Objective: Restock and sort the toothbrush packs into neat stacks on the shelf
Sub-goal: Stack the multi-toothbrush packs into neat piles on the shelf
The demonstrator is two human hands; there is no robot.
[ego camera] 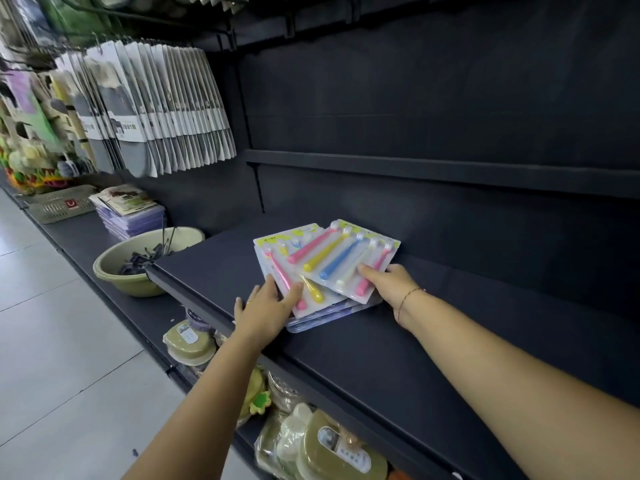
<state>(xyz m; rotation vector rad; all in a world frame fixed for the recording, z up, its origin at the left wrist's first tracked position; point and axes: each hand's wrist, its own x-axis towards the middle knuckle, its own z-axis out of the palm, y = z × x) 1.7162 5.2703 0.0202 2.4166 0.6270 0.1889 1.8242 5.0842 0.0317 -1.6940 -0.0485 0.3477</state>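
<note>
Toothbrush packs (325, 268): glossy flat blister cards, fanned askew on matte dark shelf (381, 358). Left grip (266, 306) presses flat-fingered against stack's edge; right grip (388, 282) pinches top card's corner, its fingers hidden beneath.

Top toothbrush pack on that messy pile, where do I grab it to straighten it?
Pinch the top toothbrush pack by the card margin at its near right edge, coming from the aisle side. It lies flat and skewed on the pile; the blister bulges mid-pack, that margin is thin.
</note>
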